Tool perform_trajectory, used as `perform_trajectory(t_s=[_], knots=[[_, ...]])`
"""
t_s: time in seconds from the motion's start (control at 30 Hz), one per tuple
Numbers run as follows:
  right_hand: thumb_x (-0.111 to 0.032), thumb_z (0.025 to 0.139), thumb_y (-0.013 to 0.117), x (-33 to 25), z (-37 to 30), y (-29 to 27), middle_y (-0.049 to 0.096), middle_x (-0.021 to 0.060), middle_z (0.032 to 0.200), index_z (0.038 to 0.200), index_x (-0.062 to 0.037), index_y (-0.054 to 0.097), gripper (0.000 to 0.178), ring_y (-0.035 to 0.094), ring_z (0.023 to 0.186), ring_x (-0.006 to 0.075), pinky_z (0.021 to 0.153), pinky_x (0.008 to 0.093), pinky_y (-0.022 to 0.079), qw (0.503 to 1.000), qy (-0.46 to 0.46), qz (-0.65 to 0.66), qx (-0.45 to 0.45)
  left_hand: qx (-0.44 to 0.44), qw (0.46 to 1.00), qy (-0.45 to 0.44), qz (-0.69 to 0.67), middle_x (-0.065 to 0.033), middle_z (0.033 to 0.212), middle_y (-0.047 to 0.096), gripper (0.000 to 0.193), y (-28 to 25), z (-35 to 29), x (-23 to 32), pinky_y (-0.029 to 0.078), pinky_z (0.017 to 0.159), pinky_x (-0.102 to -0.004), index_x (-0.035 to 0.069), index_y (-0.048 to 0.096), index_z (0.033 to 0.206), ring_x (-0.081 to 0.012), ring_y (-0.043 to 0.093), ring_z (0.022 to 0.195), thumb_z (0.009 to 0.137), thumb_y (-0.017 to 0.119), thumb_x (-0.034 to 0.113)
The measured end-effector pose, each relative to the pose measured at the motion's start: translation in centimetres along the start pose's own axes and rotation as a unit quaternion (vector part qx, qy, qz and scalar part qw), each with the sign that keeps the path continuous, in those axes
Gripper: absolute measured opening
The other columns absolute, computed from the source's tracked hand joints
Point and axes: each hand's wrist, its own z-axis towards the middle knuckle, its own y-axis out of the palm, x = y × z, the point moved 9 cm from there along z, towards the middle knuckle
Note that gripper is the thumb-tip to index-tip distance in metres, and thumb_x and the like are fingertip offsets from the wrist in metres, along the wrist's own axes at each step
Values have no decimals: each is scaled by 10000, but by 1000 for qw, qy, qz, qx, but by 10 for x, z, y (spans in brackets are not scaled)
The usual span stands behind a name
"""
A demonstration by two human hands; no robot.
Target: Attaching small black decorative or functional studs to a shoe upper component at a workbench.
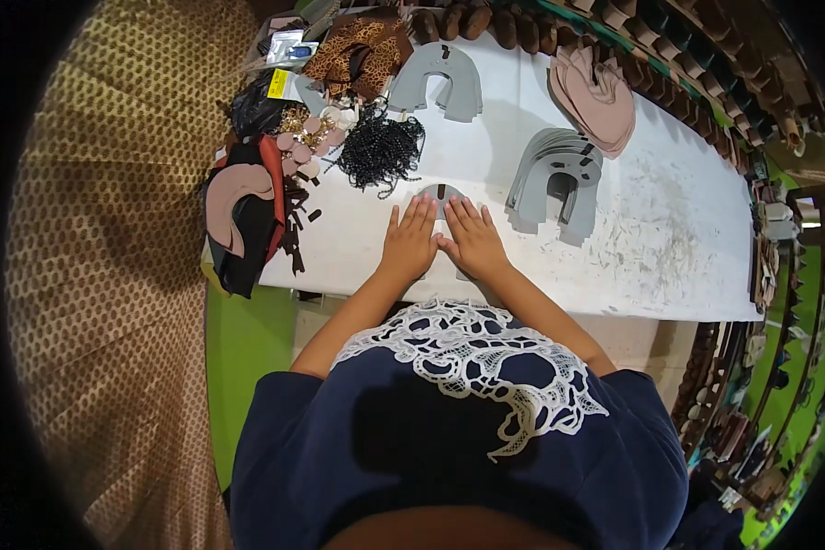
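1. Counter: white-topped and scuffed to the right of the fanned grey stack, which serves as landmark. The near edge runs on the person's side of that stack; both forearms cross it.
2. Pink stack: just beyond the landmark and to its right; limits travel that way.
3. Grey arches: beyond the landmark, to its left. White surface between the two groups gives room to slide outward.
4. Single grey arch: flat on the counter, left of the landmark, mostly covered by the hands. Judged light, thin and bendable, unlikely to break but liable to skid or crease. Best hold: the outer curve, or flat pressure on both legs.
5. Black bead heap: well left of the landmark; loose strands could snag.
6. Left hand and right hand: left of the landmark, palms down. Fingers straight and slightly spread, pinching nothing visible; thumbs nearly meet.
7. Dark tab: at the arch's crown, left of the landmark, uncovered.
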Motion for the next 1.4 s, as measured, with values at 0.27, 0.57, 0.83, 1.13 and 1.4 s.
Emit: perform_trajectory(t_s=[0.27,0.57,0.83,1.13,1.4], knots=[[-453,882,468,-2,-19,-4,311,173,1435,1360,-15,349,660,277,1336,327,1076,510,189,1000,14,2,-17,-34,998,-55,-4,-116,1465,280,662,-1,-17,-4,141,1093,-499,39,298,1396,-238,235,1366,878,475,412],[-420,860,519,-9,-30,-16,332,174,1418,1347,-16,367,651,293,1321,336,1069,522,200,1000,12,17,-15,-46,995,-82,-21,-123,1458,289,680,-8,-44,-9,166,1087,-499,45,306,1392,-261,265,1350,862,507,421],[-253,841,562,-12,2,-37,630,29,907,870,-110,665,179,562,945,237,962,503,335,999,27,35,20,-15,988,-68,-135,-117,1150,594,288,-52,-47,-38,386,956,-462,62,639,1027,-277,535,1100,832,566,261],[-162,776,623,-99,75,-17,627,59,899,910,-91,664,157,578,881,247,874,431,405,985,-109,130,34,110,984,-95,-105,-90,934,654,150,-97,-65,-111,449,809,-399,56,672,846,-270,599,890,793,581,162],[-208,783,609,-160,133,19,590,60,854,887,-132,681,148,558,876,247,853,402,387,968,-195,156,27,112,980,-136,-90,-58,933,649,121,-105,-96,-154,436,811,-384,64,668,833,-236,591,906,787,605,156]])
